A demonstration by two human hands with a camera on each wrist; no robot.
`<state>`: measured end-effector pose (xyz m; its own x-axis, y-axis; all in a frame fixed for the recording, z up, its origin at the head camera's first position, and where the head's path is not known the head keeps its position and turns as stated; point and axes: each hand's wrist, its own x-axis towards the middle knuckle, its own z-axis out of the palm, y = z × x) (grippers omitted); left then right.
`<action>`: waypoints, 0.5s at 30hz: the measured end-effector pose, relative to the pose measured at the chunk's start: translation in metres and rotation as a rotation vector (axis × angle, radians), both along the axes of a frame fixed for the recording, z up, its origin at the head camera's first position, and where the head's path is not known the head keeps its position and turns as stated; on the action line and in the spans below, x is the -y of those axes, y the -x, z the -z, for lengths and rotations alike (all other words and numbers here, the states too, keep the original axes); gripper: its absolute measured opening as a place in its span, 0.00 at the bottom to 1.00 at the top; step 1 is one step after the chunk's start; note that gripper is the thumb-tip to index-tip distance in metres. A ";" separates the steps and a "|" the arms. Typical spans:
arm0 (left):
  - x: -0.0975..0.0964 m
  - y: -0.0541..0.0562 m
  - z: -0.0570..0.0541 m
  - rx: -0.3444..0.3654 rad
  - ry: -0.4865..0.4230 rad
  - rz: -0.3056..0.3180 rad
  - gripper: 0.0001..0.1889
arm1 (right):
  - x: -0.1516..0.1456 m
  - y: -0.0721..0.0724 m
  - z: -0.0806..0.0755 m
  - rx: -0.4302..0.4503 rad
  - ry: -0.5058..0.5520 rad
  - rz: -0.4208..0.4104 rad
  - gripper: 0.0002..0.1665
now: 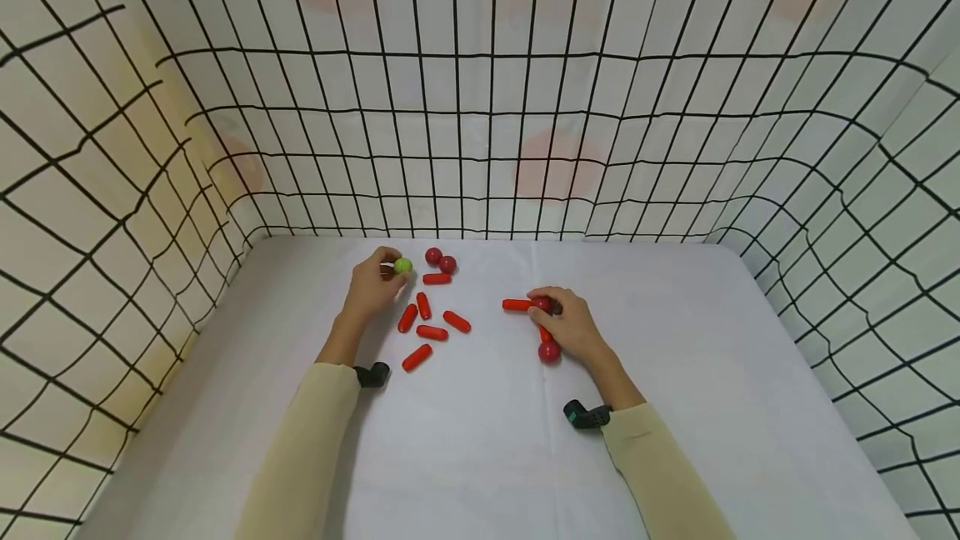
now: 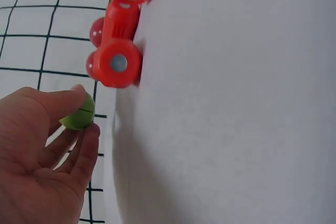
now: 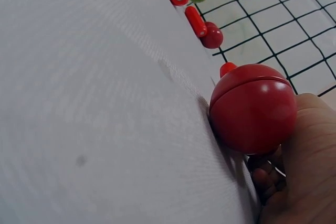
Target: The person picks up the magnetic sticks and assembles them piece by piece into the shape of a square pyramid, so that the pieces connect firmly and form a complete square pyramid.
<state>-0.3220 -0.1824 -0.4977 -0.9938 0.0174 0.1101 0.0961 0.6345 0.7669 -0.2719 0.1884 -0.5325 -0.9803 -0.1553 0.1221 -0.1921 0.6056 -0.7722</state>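
In the head view my left hand (image 1: pixel 372 283) pinches a green ball (image 1: pixel 402 266) between thumb and fingers; the left wrist view shows the same green ball (image 2: pixel 79 114) at the fingertips. My right hand (image 1: pixel 574 325) grips a red ball (image 1: pixel 541 304) where two red magnetic rods meet. One red rod (image 1: pixel 515 305) points left from it. The other rod (image 1: pixel 545 334) runs toward the near side and ends at a second red ball (image 1: pixel 549 352). That near ball (image 3: pixel 254 109) looms large in the right wrist view, partly hiding the right fingers.
Several loose red rods (image 1: pixel 432 332) lie on the white tabletop (image 1: pixel 465 440) between the hands, nearer the left one. Two red balls (image 1: pixel 433 257) (image 1: pixel 447 264) sit side by side just right of the green ball. Black wire grid panels (image 1: pixel 491 112) stand at the back and both sides.
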 end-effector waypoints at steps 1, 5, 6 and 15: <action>-0.001 -0.002 -0.001 -0.006 -0.005 0.007 0.23 | 0.000 0.000 0.000 -0.003 -0.002 0.000 0.18; -0.010 -0.013 -0.007 -0.017 -0.018 0.042 0.24 | 0.001 0.000 -0.001 -0.010 0.000 0.001 0.18; -0.014 -0.016 -0.009 -0.012 -0.018 0.053 0.24 | 0.001 0.000 -0.001 -0.012 0.003 0.001 0.18; -0.057 -0.037 -0.020 -0.006 0.028 0.243 0.22 | 0.000 0.001 0.001 -0.025 0.021 0.019 0.18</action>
<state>-0.2849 -0.1258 -0.4777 -0.9594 0.2586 0.1124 0.2529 0.6130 0.7485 -0.2726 0.1880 -0.5335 -0.9796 -0.1340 0.1498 -0.2004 0.5932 -0.7797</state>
